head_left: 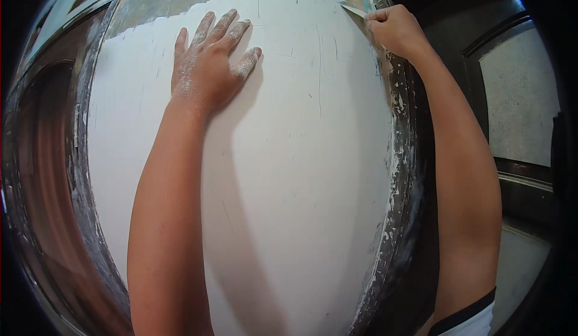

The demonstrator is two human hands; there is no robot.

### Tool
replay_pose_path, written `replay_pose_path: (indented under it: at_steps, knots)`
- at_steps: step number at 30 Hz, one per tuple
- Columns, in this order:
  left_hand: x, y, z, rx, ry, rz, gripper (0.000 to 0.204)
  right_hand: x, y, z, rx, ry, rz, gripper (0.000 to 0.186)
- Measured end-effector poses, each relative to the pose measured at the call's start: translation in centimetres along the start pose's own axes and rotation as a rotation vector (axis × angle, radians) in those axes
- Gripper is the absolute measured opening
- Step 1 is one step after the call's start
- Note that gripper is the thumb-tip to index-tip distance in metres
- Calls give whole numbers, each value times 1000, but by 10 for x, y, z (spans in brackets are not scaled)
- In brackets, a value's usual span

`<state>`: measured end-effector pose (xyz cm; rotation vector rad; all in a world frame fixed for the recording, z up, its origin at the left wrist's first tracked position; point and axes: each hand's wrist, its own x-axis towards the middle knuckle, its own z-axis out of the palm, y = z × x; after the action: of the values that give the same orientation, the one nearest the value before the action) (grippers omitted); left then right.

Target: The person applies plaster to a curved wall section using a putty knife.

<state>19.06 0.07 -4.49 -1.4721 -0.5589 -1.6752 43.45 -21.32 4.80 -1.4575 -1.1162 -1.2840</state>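
A white-coated wall panel [289, 155] stands upright in front of me, with thin dark scratches across it. My left hand [208, 62] lies against its upper left part, fingers spread, with white dust on the fingers and thumb. At the upper right corner, my right hand [396, 30] is closed on a thin, pale, flat scraper [355, 11], seen almost edge-on. Its tip points left and up, at the coat's right edge. Most of the scraper is hidden in my fingers.
Above the white coat's ragged edge runs a bare grey-brown wall strip [174, 5]. A dark frame with white smears [397, 149] borders the panel on the right, another worn frame [84, 167] on the left. A dark door with a pale pane [521, 95] stands far right.
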Motion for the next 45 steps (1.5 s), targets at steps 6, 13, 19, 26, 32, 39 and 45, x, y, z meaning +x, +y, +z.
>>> replay_pose_path:
  at_steps: [6, 13, 19, 26, 32, 39, 45]
  knots:
    - [-1, -1, 1, -2, -3, 9, 56, -6, -3, 1, 10, 13, 39, 35]
    - [-2, 0, -1, -5, -7, 5, 56, -27, -3, -8, -11, -22, -12, 37]
    - [-2, 1, -3, 3, -1, 7, 56, -29, -2, -6, 30, -31, 31, 36]
    - [-4, -2, 0, -3, 0, 15, 56, -28, -8, -2, 45, -22, 54, 34]
    - [-4, -3, -1, -20, 3, 22, 56, -22, -7, 7, 45, 21, 58, 33]
    - [-5, 3, 2, -28, 39, 33, 55, -16, -19, -3, -3, 11, 56, 33]
    - [-7, 1, 6, -17, 52, 27, 56, -16, -25, 1, -18, -12, 96, 33]
